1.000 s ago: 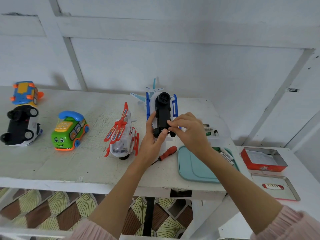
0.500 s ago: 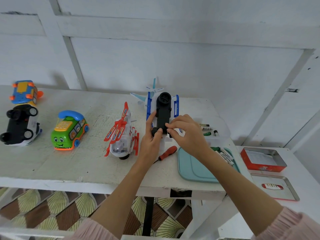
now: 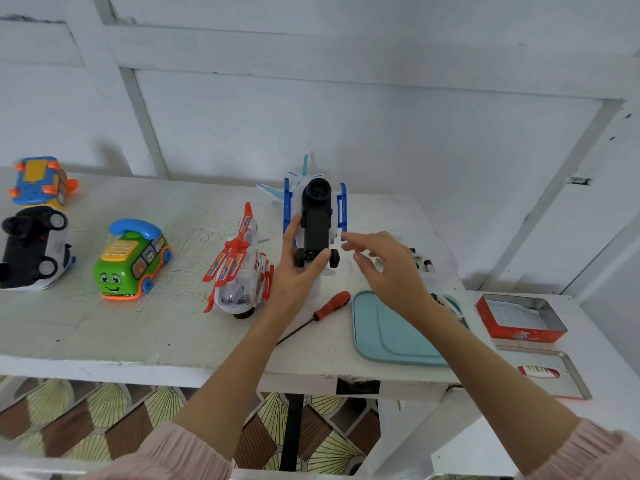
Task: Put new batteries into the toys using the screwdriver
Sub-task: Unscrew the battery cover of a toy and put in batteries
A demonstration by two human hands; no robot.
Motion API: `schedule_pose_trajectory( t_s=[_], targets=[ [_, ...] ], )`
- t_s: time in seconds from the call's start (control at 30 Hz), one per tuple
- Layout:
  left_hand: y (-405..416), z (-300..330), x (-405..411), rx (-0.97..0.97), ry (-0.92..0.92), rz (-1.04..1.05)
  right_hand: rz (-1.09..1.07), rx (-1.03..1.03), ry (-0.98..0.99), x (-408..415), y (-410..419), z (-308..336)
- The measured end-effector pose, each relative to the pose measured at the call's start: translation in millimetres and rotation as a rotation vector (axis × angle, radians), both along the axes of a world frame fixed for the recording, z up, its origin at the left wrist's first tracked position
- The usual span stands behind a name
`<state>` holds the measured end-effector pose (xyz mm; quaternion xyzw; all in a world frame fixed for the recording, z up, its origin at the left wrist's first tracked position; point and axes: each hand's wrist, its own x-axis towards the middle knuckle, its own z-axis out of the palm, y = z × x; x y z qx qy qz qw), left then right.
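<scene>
Toy plane (image 3: 317, 216) upside down at the table's back edge, unopened.
Left hand (image 3: 298, 271) grips its belly; right hand (image 3: 388, 271) hovers beside, fingers spread; screwdriver (image 3: 330, 305) lies unused; other toys wait.

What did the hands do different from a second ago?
The right hand let go of the upturned plane and pulled away to the right, fingers now spread. The left hand keeps its grip on the plane. The screwdriver and the other toys stayed put.
</scene>
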<state>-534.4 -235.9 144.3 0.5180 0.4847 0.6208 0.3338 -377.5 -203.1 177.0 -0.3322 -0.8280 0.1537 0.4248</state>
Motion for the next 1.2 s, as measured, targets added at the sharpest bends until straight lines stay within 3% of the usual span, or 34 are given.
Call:
schedule_pose_trajectory(
  t_s=[0.13, 0.3, 0.53, 0.7, 0.83, 1.0, 1.2],
  targets=[
    [8.0, 2.6, -3.4, 0.012, 0.019, 0.028, -0.065, -0.042, -0.006, 5.9, 5.6, -16.3],
    [10.6, -0.9, -6.2, 0.026, 0.002, 0.062, 0.069, -0.182, -0.294, 1.9, 1.4, -34.8],
    [12.7, -2.1, -8.8, 0.036, -0.038, 0.074, 0.043, -0.092, -0.651, -15.8, -4.3, -45.9],
    [12.5, -2.6, -10.4, 0.020, -0.037, 0.071, 0.095, 0.020, -0.599, -18.2, -4.2, -48.5],
    [12.6, -3.9, -10.9, 0.000, -0.033, 0.058, 0.125, -0.151, -0.494, -5.8, -4.4, -21.9],
    [13.9, -3.6, -13.0, -0.008, -0.029, 0.032, 0.058, -0.193, -0.214, 5.5, -6.2, 21.9],
    [16.3, -6.3, -9.3, -0.015, 0.005, 0.033, -0.090, 0.055, -0.121, 8.0, -9.8, 40.5]
  ],
)
